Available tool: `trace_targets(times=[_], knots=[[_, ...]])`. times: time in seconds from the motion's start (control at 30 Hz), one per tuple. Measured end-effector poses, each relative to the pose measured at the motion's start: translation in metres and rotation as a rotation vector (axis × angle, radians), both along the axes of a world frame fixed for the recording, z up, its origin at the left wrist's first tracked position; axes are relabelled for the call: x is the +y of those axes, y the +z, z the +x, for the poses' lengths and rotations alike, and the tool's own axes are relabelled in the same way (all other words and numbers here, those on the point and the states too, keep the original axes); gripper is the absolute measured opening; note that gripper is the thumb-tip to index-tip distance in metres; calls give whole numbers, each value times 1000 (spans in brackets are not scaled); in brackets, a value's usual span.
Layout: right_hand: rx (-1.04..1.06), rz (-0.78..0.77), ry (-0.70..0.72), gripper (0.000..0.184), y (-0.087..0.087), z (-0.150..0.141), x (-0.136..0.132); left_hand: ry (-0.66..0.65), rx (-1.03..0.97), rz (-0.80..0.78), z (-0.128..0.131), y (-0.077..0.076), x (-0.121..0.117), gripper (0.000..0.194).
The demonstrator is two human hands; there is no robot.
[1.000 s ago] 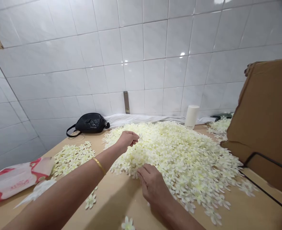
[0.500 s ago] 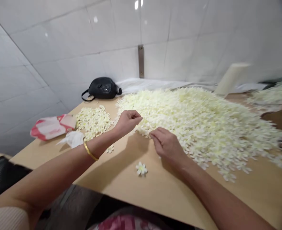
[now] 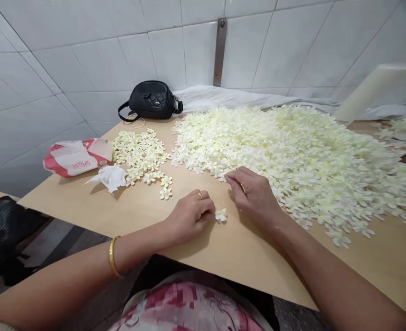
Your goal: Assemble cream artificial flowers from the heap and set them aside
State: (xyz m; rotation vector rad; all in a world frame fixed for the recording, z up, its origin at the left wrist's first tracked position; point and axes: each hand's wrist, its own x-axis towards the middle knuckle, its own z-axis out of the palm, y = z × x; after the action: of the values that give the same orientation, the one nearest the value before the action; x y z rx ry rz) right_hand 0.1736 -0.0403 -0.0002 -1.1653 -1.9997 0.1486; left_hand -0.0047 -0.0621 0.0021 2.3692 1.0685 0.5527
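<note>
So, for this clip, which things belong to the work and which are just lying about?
Part of the work:
left hand, beside a single cream five-petalled flower
right hand, at a large heap of cream flowers
smaller pile of cream flowers

Lying about:
black quilted bag
crumpled white tissue
red-and-white plastic bag

A tiled workroom, with glazed white wall tiles (image 3: 168, 55) behind a wooden worktable (image 3: 258, 262) heaped with loose cream flowers (image 3: 275, 147).

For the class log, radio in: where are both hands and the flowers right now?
Left hand beside single cream flower. Right hand at edge of cream flower heap. Smaller flower pile off to the left.
</note>
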Motion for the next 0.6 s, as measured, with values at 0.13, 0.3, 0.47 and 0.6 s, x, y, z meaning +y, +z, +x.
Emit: trace_targets(times=[0.13,0.3,0.47,0.6], knots=[[92,-46,27,18,7,-1,-2,178,-259,-278,12,7,25,9],[247,-135,-18,18,9,0,0,265,-652,-587,24,24,54,8],[455,-345,-58,28,3,2,4,246,-872,-724,28,18,64,12],[410,-387,7,17,3,0,5,231,-908,-820,28,8,62,15]])
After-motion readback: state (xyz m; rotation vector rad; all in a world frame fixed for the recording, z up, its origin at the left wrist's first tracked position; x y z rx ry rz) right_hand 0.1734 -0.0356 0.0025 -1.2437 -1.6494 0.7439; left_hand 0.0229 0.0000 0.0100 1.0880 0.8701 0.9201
